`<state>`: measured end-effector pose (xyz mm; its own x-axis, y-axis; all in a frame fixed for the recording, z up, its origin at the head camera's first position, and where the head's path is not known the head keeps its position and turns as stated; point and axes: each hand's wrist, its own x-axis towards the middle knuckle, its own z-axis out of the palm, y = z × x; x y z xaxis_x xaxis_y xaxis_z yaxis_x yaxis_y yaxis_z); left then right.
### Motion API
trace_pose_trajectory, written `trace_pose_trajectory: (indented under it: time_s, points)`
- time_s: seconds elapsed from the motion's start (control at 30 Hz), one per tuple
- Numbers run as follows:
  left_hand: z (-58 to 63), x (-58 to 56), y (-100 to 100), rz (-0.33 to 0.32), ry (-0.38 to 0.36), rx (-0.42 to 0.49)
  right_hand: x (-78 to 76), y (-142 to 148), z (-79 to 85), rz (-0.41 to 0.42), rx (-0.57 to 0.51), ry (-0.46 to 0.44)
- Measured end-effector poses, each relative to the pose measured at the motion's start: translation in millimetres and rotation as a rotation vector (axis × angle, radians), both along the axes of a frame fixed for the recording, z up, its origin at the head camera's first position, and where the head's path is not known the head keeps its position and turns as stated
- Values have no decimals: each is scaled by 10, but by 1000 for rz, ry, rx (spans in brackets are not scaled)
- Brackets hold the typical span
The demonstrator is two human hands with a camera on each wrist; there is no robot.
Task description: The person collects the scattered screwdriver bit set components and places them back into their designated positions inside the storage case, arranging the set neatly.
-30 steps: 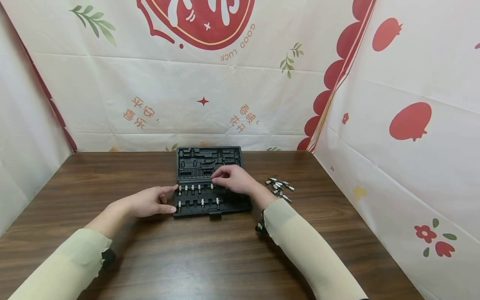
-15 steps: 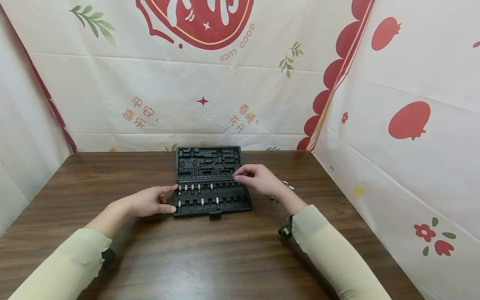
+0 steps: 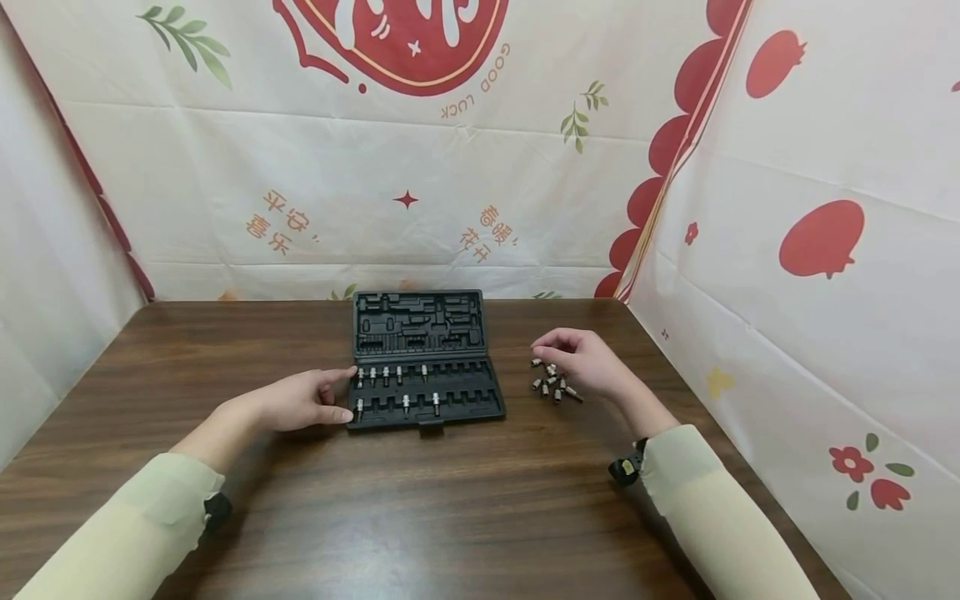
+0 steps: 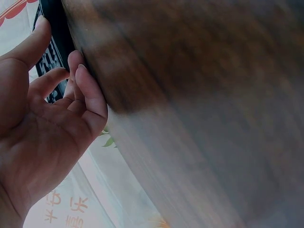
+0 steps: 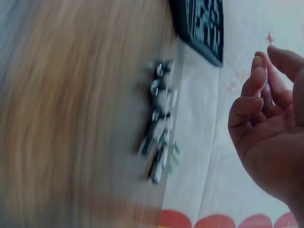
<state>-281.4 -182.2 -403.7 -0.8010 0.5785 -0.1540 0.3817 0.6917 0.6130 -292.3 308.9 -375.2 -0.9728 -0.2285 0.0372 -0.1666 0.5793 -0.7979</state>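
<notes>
A black plastic tool case (image 3: 420, 428) lies unfolded on the table, with silver socket bits (image 3: 436, 405) standing in two rows of slots in its near half. My left hand (image 3: 296, 401) touches the case's left edge, thumb at the near corner and index finger near the hinge. In the left wrist view, the other fingers of the left hand (image 4: 45, 135) bend loosely. Over a small pile of loose socket bits (image 3: 557, 394) hovers my right hand (image 3: 588, 364). Its thumb and index fingertip come close together in the right wrist view, with nothing visible between them.
A brown wood-grain table (image 3: 390, 517) carries everything. Behind it hangs a printed white cloth (image 3: 337, 167), and another cloth wall (image 3: 795, 350) closes off the right side. The case's moulded lid (image 3: 420, 321) leans back toward the rear cloth.
My right hand has travelled right, from above the case's slots to the loose pile. The left hand stays at the case edge, and the bits in the slots look the same.
</notes>
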Motion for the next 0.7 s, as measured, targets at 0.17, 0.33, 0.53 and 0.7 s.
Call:
trace_pose_trajectory:
  time_s: [0.17,0.33,0.53,0.7]
  points:
    - [-13,-3,-7,-1,5,-3,-7,301,-34,-48,29,14]
    - [3,8,4,5,4,-2,-25,599,-86,-95,83,1]
    - [-40,-35,-33,-15,-12,25,-69,825,-177,-79,187,-71]
    - [-241,-180,-144,-77,54,40,-132,896,-245,-89,235,-95]
